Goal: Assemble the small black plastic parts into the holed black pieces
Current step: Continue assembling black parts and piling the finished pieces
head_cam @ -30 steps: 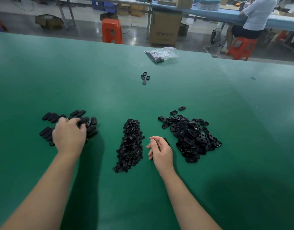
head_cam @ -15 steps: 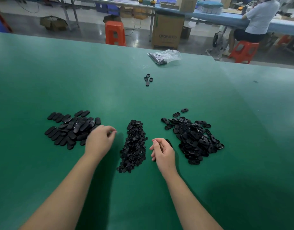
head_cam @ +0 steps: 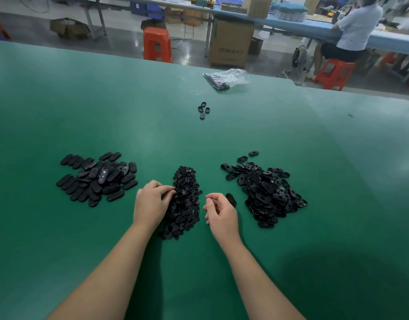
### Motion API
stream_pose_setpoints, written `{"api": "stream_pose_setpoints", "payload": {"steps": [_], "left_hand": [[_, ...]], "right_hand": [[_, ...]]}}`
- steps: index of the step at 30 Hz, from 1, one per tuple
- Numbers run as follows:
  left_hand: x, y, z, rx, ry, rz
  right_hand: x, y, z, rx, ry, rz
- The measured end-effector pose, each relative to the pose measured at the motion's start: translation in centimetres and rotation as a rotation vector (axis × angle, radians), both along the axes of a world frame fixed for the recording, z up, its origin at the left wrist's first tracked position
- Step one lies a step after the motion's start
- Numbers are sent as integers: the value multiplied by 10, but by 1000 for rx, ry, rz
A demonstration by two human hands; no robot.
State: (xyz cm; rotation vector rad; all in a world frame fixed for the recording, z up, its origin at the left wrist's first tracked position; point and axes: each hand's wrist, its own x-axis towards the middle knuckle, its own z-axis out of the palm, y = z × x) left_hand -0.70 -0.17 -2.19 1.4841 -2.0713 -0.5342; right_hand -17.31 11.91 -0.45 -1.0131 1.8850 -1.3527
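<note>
Picking is under way: left hand pinches into the small-parts heap, right hand holds a holed piece, awaiting insertion.

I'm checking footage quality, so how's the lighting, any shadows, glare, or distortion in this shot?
Head view: even overhead light; a pale sheen on the green table; a soft dark shadow near the bottom right; wide-angle bending curves the far table edge; the black small-parts pile loses detail; left hand and right hand sharp.
</note>
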Motion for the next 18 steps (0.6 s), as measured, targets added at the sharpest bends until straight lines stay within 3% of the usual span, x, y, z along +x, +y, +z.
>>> {"api": "stream_pose_setpoints", "payload": {"steps": [4, 8, 13, 18], "left_hand": [[0, 2, 0, -1, 6, 3], [0, 2, 0, -12, 47, 9], [1, 0, 1, -15, 96, 3], [1, 1, 1, -21, 132, 15]], "right_hand": [[4, 2, 3, 16, 61, 21], [-5, -1, 8, 61, 293, -21], [-40, -4, 20, 332, 546, -66], [-57, -5, 21, 544, 610, -3]]}}
